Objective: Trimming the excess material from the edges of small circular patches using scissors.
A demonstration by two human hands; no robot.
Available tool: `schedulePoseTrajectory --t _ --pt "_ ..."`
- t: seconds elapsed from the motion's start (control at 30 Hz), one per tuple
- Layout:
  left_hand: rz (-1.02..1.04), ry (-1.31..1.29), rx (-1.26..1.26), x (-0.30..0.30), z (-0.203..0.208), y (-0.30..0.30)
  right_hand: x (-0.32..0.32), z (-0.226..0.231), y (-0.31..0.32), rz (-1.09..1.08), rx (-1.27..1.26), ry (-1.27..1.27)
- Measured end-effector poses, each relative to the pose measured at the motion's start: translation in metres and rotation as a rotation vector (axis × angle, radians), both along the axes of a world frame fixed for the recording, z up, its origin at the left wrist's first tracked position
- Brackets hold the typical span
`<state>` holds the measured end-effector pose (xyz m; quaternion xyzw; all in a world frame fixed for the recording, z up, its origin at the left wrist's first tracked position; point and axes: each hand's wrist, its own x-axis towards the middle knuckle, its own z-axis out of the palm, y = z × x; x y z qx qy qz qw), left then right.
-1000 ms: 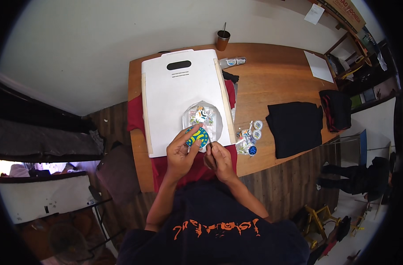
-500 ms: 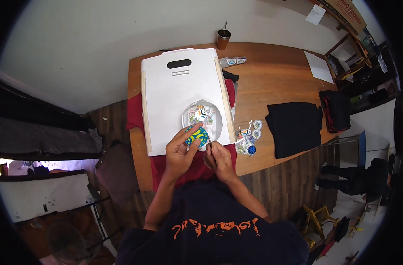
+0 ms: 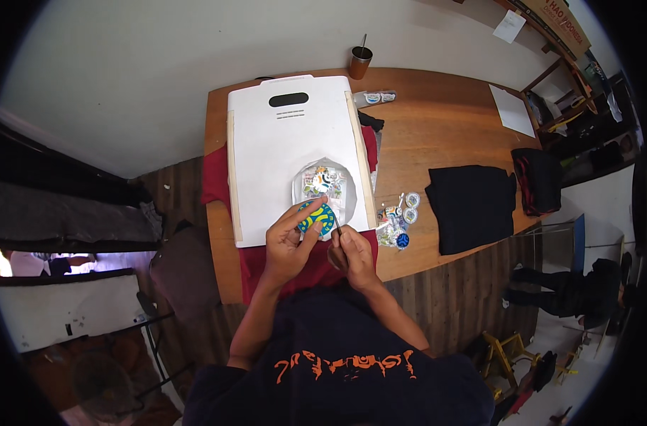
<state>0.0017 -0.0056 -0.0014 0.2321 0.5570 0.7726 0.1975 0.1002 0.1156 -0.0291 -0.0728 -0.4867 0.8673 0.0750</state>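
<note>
My left hand (image 3: 286,240) pinches a round blue-green and yellow sticker (image 3: 319,221) between thumb and fingers. Close beside it, my right hand (image 3: 355,257) is closed around scissors, whose dark narrow blades (image 3: 338,226) meet the sticker's right edge. Most of the scissors' handle is hidden by my fingers. Just beyond both hands, a white-walled round container (image 3: 351,186) holds several colourful cut-outs, with a white, orange and green one (image 3: 322,180) on top. The container rests on a large white board (image 3: 266,156).
Under the board lies red cloth (image 3: 215,177) on the wooden table (image 3: 437,106). To the right are loose stickers and clear wrappings (image 3: 392,227), then folded black cloth (image 3: 472,209). A cup (image 3: 360,64) stands at the back. Another person (image 3: 582,287) is off to the right.
The view has shifted slightly. Both hands keep nearly the same hold, with the scissors still at the sticker's edge; the sticker appears turned a little.
</note>
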Motion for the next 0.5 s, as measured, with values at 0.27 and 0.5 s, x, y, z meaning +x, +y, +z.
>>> schedulePoseTrajectory --t 0.27,0.5 --pt "-0.002 0.004 0.01 0.0006 -0.0017 0.0004 0.0001 -0.0003 0.0008 0.001 -0.001 0.0" --pt "-0.011 -0.022 -0.002 0.0009 -0.0015 0.0003 0.0007 -0.0016 0.0013 0.002 -0.004 -0.004"
